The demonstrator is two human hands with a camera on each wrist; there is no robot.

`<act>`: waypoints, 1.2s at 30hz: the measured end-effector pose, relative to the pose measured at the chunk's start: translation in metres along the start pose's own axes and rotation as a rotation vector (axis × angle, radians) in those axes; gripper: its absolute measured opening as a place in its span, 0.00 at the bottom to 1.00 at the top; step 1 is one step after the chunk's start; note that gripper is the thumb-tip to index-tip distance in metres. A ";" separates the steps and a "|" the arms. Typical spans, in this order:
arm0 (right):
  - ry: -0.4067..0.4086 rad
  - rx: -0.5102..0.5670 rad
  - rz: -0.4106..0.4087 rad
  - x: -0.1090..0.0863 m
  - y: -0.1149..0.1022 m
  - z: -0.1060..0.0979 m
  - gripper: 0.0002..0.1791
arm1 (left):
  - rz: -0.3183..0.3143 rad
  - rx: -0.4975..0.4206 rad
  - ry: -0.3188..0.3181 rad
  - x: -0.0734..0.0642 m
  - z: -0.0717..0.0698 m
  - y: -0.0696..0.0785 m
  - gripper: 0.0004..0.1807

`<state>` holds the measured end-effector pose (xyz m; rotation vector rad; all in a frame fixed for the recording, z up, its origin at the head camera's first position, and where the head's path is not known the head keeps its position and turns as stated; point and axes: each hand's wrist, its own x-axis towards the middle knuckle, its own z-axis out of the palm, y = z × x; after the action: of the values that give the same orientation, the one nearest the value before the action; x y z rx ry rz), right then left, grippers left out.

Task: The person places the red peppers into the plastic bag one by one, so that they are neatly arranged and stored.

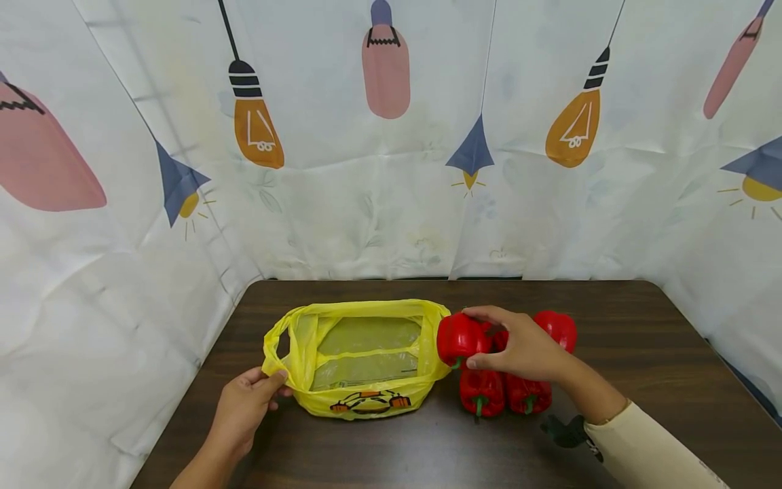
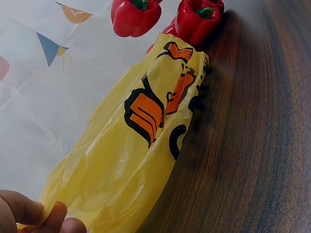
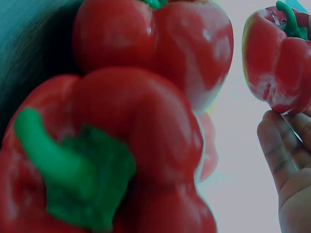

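A yellow plastic bag (image 1: 366, 404) stands on the table with its mouth spread wide. At its left end my left hand (image 1: 247, 401) pinches the rim near the handle loop; the left wrist view shows thumb and fingers on the yellow film (image 2: 116, 165). My right hand (image 1: 519, 346) grips a red bell pepper (image 1: 458, 337) between thumb and fingers, raised beside the bag's right edge. Below and behind that hand, several more red bell peppers (image 1: 481, 392) sit in a cluster. In the right wrist view the gripped bell pepper (image 3: 277, 63) shows at upper right.
The dark wooden table (image 1: 397, 455) reaches back to a white printed curtain (image 1: 379, 204) hanging behind and at both sides. One bell pepper (image 1: 557, 329) lies at the back right of the cluster, behind my right forearm.
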<state>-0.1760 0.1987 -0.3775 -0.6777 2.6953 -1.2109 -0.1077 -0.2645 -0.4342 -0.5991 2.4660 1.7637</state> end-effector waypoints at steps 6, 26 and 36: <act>-0.014 -0.002 -0.007 0.007 -0.004 0.010 0.43 | 0.002 -0.005 -0.004 0.000 0.001 0.000 0.21; -0.064 -0.033 -0.004 0.036 -0.020 0.040 0.46 | 0.000 -0.003 -0.011 0.000 0.004 0.001 0.22; -0.107 -0.083 -0.036 0.047 -0.026 0.054 0.45 | 0.004 0.014 -0.014 -0.001 0.004 0.002 0.24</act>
<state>-0.1943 0.1260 -0.3915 -0.7821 2.6679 -1.0438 -0.1082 -0.2605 -0.4337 -0.5789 2.4695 1.7442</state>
